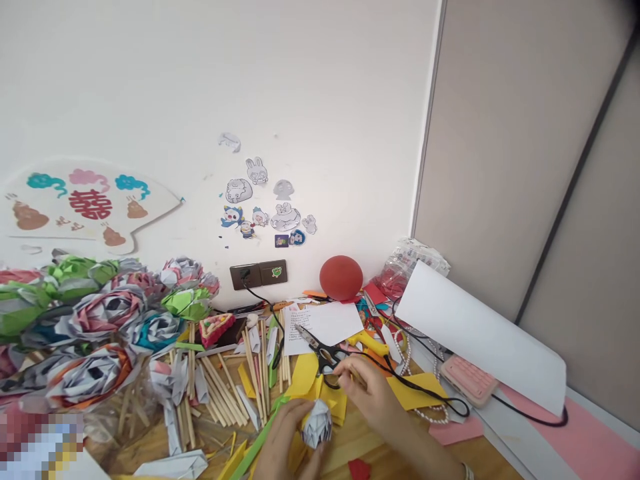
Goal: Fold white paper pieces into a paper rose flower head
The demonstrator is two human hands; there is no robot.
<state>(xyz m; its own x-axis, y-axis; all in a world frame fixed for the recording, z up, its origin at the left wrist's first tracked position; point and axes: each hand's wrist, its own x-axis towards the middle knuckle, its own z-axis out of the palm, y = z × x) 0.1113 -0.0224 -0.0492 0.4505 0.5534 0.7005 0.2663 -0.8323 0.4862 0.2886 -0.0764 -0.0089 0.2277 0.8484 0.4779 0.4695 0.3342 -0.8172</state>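
Note:
Near the front of the table my left hand (284, 440) curls round a white folded-paper flower bud (317, 425), whose pointed petals face up and right. Just above and to the right, my right hand (367, 392) has its fingers drawn together; a thin tan piece seems to show between them, too small to name. Black-handled scissors (327, 357) lie open beside these fingertips, blades toward the upper left. Yellow paper pieces (303, 375) lie behind the bud. A green paper strip (255, 443) runs along my left hand's outer side.
Finished paper flowers (107, 310) crowd the left side. Wooden sticks (223, 390) lie in the middle. At the back are a red balloon (341, 278) and a written sheet (325, 327). A yellow glue gun (369, 343), black cable (425, 390) and pink keyboard (469, 379) lie right.

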